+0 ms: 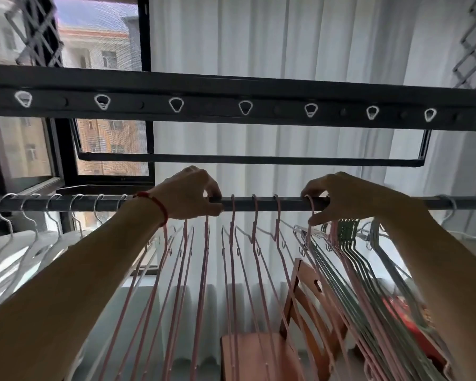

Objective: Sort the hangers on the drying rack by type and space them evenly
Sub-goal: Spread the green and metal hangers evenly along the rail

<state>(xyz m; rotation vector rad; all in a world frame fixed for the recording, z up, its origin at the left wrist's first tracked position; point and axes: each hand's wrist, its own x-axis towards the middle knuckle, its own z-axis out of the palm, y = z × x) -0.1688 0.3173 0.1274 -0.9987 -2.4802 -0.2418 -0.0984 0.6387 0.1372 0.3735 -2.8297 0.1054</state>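
Left hand point(188, 195) and right hand point(338, 198) each pinch a pink hanger point(311, 215) hook on the rail point(264, 204); light, stiff, slides easily.

A home laundry balcony is shown: a dark drying rack point(259, 203) is hung with pink hangers point(232, 243), white curtains point(286, 50) cover the far side, and brick apartment blocks point(113, 144) are seen through the left window point(105, 149).
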